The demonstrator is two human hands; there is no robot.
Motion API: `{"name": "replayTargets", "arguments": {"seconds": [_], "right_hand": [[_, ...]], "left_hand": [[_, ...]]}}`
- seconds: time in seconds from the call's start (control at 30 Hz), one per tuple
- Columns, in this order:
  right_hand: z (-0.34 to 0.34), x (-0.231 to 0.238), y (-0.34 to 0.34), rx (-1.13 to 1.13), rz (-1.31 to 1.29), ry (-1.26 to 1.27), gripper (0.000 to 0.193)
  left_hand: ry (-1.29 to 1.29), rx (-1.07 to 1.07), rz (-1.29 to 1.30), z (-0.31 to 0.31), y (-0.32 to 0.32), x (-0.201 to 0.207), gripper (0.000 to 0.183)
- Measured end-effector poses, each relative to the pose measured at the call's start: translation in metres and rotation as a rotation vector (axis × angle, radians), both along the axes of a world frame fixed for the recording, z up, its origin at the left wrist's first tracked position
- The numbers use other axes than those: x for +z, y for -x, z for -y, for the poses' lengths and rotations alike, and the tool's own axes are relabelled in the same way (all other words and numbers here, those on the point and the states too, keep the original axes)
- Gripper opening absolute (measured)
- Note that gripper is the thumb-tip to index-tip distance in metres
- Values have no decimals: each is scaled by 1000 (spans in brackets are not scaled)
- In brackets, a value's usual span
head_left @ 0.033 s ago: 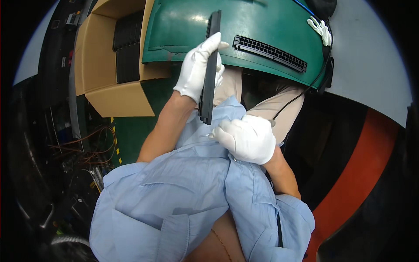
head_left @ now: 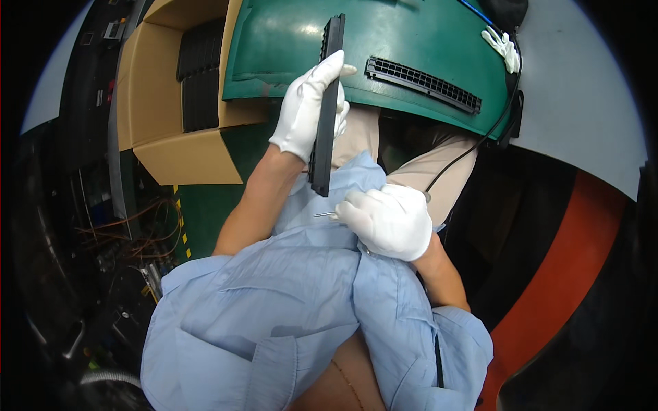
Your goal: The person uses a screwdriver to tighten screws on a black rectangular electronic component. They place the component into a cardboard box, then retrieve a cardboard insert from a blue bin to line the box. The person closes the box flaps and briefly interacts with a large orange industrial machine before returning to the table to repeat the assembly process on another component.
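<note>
Black strip (head_left: 327,109) sits slightly further left now, left hand (head_left: 299,113) wrapped round it, right hand (head_left: 387,220) fisted on a thin tool (head_left: 323,215); I'd keep the strip steady.

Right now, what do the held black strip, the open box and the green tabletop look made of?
Black strip: probably moulded plastic, satin; uniformly black, with a notched edge. Could be coated metal.
Open box: cardboard, dull tan; creased, folded-out flap.
Green tabletop: perhaps a rubber or vinyl mat, slight sheen; soft highlight on a smooth surface.
</note>
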State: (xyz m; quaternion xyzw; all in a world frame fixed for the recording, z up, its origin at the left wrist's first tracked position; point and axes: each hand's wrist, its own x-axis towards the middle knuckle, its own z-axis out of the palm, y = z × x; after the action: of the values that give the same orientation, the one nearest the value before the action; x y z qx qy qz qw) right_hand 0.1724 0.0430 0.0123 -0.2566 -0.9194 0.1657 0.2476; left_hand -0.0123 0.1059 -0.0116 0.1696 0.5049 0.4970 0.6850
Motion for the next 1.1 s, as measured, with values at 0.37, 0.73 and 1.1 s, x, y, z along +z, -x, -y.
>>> {"name": "replayTargets", "arguments": {"seconds": [0.37, 0.73, 1.1], "right_hand": [[3, -24, 8, -168, -213, 49, 18], [-29, 4, -8, -308, -117, 47, 23], [-67, 0, -14, -420, -216, -74, 15]], "left_hand": [[21, -105, 148, 37, -7, 3, 58], [143, -243, -20, 81, -15, 29, 60], [155, -256, -159, 84, -19, 29, 62]]}}
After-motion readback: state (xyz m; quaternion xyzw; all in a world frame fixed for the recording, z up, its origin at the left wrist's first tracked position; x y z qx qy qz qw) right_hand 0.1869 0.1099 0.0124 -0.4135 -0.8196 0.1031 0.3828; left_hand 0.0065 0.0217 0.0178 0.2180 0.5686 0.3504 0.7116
